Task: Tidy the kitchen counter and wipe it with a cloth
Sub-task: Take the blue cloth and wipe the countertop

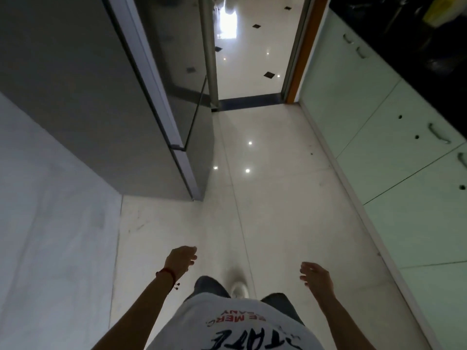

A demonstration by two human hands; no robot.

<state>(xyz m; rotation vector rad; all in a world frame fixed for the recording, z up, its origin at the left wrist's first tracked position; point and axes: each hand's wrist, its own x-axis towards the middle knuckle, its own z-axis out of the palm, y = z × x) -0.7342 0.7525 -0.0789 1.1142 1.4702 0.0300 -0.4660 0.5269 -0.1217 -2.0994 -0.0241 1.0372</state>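
The dark kitchen counter [414, 41] runs along the upper right edge of the head view, with blurred dark items and something yellow on it; no cloth shows. My left hand [180, 258] hangs low at centre left, empty, fingers loosely apart, a red thread on the wrist. Lower right of centre, my right hand [316, 275] is also empty with fingers apart. Both hands are over the floor, well away from the counter.
Pale green cabinet doors [379, 137] with metal handles line the right side under the counter. A tall grey fridge [101, 97] stands on the left beside a white wall [45, 223]. A glossy tiled floor [265, 198] leads to an open doorway [252, 59]. One white shoe [238, 289] steps forward.
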